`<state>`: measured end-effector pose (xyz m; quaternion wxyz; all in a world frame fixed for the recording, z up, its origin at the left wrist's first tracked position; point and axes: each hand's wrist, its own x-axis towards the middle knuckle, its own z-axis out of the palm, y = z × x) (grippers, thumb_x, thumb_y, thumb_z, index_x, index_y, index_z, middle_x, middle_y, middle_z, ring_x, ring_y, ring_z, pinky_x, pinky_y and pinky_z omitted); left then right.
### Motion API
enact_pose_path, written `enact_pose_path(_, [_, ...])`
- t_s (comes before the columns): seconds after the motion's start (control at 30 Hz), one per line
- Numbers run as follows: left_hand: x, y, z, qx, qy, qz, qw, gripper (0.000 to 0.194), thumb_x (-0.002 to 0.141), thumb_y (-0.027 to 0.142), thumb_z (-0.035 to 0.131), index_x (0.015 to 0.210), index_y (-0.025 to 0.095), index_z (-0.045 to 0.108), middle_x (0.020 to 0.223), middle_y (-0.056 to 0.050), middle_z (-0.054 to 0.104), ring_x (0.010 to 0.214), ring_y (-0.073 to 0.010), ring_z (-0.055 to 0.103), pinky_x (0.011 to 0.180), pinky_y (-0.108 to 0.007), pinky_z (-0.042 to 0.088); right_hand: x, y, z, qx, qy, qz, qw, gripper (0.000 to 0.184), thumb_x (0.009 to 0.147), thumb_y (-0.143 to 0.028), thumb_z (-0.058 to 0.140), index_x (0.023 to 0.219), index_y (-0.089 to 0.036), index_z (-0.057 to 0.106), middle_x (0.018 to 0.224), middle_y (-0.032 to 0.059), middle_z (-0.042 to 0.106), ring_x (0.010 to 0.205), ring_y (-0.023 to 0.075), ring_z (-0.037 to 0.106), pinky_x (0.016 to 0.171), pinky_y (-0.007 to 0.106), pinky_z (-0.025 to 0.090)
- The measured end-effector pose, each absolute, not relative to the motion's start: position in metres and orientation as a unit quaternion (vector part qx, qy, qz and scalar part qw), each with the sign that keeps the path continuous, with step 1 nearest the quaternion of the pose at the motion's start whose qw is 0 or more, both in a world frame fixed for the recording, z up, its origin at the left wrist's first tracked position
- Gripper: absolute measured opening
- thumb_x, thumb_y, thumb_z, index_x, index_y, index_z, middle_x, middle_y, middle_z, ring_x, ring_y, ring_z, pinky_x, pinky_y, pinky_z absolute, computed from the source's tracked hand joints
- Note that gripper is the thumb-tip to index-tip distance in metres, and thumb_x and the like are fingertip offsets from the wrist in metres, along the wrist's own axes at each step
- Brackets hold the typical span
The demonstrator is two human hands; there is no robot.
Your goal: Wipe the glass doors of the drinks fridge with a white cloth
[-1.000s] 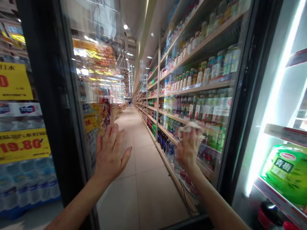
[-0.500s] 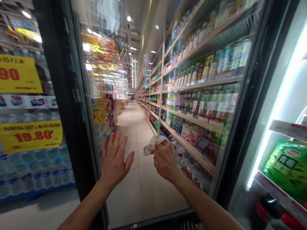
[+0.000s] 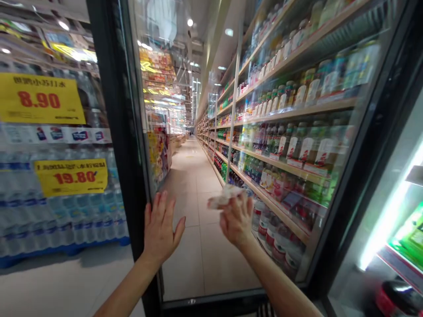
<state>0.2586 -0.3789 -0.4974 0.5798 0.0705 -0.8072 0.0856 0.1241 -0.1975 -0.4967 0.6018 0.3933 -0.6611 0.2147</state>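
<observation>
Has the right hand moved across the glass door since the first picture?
Yes: the right hand, with the white cloth, is further left, closer to the door's black left frame.

In the glass before you, wooden-edged shelves (image 3: 280, 164) are running in tiers along the aisle, bearing rows of labelled drink bottles (image 3: 292, 146). To your left, a blue pallet (image 3: 72, 249) is resting on the pale tiled floor (image 3: 66, 281) and carrying clear, blue-labelled water bottles (image 3: 79, 229). At your far right, a cooler shelf (image 3: 401, 267) is holding a green package (image 3: 410, 240)
</observation>
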Motion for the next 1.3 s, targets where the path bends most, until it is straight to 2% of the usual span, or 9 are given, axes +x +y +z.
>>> enact_pose_path(0.13, [0.26, -0.38, -0.508, 0.065, -0.812, 0.094, 0.572, 0.076, 0.077, 0.026, 0.054, 0.14, 0.021, 0.011, 0.146, -0.013, 0.018, 0.136, -0.026, 0.016, 0.107, -0.049, 0.019, 0.108, -0.185, -0.494, 0.218, -0.676, 0.344, 0.614, 0.051, 0.082, -0.021, 0.041, 0.133, -0.024, 0.035, 0.147, 0.0122, 0.019, 0.133, 0.037, 0.017, 0.097, 0.066, 0.026])
enact_pose_path(0.33, [0.255, -0.375, -0.506, 0.081, -0.802, 0.081, 0.587, 0.077, 0.077, 0.026, 0.053, 0.14, 0.021, 0.01, 0.147, -0.013, 0.015, 0.136, -0.0264, 0.014, 0.108, -0.05, 0.017, 0.136, -0.218, -0.517, 0.406, -0.661, 0.264, 0.573, 0.04, 0.078, -0.02, 0.047, 0.117, -0.025, 0.052, 0.133, 0.0099, 0.042, 0.133, 0.0317, 0.022, 0.102, 0.061, 0.023])
enact_pose_path(0.47, [0.259, -0.38, -0.508, 0.077, -0.804, 0.078, 0.584, 0.076, 0.077, 0.025, 0.054, 0.14, 0.019, 0.012, 0.147, -0.013, 0.016, 0.136, -0.0264, 0.014, 0.107, -0.049, 0.018, 0.076, -0.148, -0.513, 0.223, -0.686, 0.304, 0.622, 0.047, 0.08, -0.028, 0.044, 0.127, -0.019, 0.045, 0.143, 0.016, 0.026, 0.133, 0.0365, 0.019, 0.099, 0.066, 0.02])
enact_pose_path(0.63, [0.254, -0.374, -0.51, 0.07, -0.795, 0.07, 0.599, 0.075, 0.077, 0.025, 0.055, 0.14, 0.018, 0.014, 0.147, -0.013, 0.018, 0.135, -0.0264, 0.017, 0.108, -0.048, 0.016, 0.025, -0.076, -0.515, 0.063, -0.69, 0.376, 0.615, 0.053, 0.086, -0.029, 0.027, 0.134, -0.008, 0.033, 0.14, 0.0221, 0.028, 0.132, 0.0366, 0.019, 0.099, 0.066, 0.02])
enact_pose_path(0.73, [0.247, -0.366, -0.512, 0.06, -0.797, 0.065, 0.597, 0.075, 0.077, 0.025, 0.055, 0.14, 0.018, 0.015, 0.147, -0.013, 0.018, 0.135, -0.0264, 0.017, 0.108, -0.049, 0.016, 0.059, -0.118, -0.533, 0.124, -0.695, 0.347, 0.617, 0.048, 0.086, -0.028, 0.03, 0.132, -0.014, 0.038, 0.142, 0.0168, 0.027, 0.132, 0.0346, 0.02, 0.1, 0.061, 0.026])
enact_pose_path(0.8, [0.245, -0.363, -0.514, 0.06, -0.803, 0.064, 0.59, 0.074, 0.077, 0.025, 0.055, 0.14, 0.018, 0.015, 0.146, -0.014, 0.019, 0.135, -0.0266, 0.017, 0.108, -0.049, 0.016, 0.09, -0.161, -0.543, 0.216, -0.705, 0.309, 0.6, 0.037, 0.083, -0.029, 0.04, 0.118, -0.025, 0.051, 0.134, 0.007, 0.041, 0.13, 0.0301, 0.027, 0.102, 0.056, 0.03])
enact_pose_path(0.9, [0.253, -0.365, -0.519, 0.067, -0.806, 0.075, 0.584, 0.074, 0.077, 0.025, 0.055, 0.139, 0.018, 0.016, 0.146, -0.014, 0.02, 0.135, -0.0268, 0.017, 0.108, -0.05, 0.016, 0.116, -0.193, -0.537, 0.385, -0.666, 0.248, 0.589, 0.029, 0.08, -0.023, 0.045, 0.107, -0.027, 0.057, 0.125, 0.0055, 0.05, 0.13, 0.0295, 0.028, 0.103, 0.058, 0.025])
enact_pose_path(1.1, [0.282, -0.371, -0.523, 0.054, -0.798, 0.081, 0.595, 0.073, 0.076, 0.021, 0.056, 0.139, 0.018, 0.019, 0.147, -0.012, 0.018, 0.135, -0.0255, 0.019, 0.109, -0.045, 0.019, 0.096, -0.181, -0.495, 0.214, -0.645, 0.332, 0.654, 0.056, 0.083, -0.019, 0.042, 0.136, -0.015, 0.024, 0.136, 0.0195, 0.036, 0.134, 0.0334, 0.019, 0.099, 0.063, 0.023])
enact_pose_path(1.3, [0.292, -0.373, -0.52, 0.068, -0.789, 0.079, 0.606, 0.071, 0.076, 0.019, 0.055, 0.138, 0.019, 0.021, 0.147, -0.011, 0.019, 0.135, -0.0239, 0.019, 0.11, -0.044, 0.014, 0.151, -0.247, -0.486, 0.547, -0.597, 0.175, 0.561, 0.032, 0.08, -0.019, 0.049, 0.111, -0.023, 0.056, 0.117, 0.0046, 0.058, 0.13, 0.0256, 0.027, 0.109, 0.05, 0.015])
